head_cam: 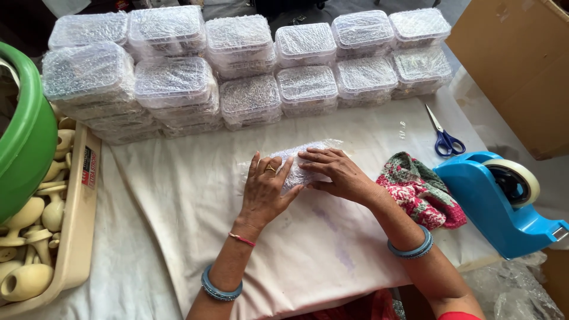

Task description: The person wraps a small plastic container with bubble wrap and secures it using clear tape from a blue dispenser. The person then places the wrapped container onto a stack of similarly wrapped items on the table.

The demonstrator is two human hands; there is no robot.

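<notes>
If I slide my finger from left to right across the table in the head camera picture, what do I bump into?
Green tub → tray of cream wooden pieces → left hand → right hand → knitted cloth → blue tape dispenser

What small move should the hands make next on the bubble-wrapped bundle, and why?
Probably keep the left hand pressing the bundle and send the right hand to the tape dispenser. Both hands lie flat on the wrap, no tape shows on it, and the dispenser stands just to the right, while wrapped boxes sit stacked behind.
</notes>
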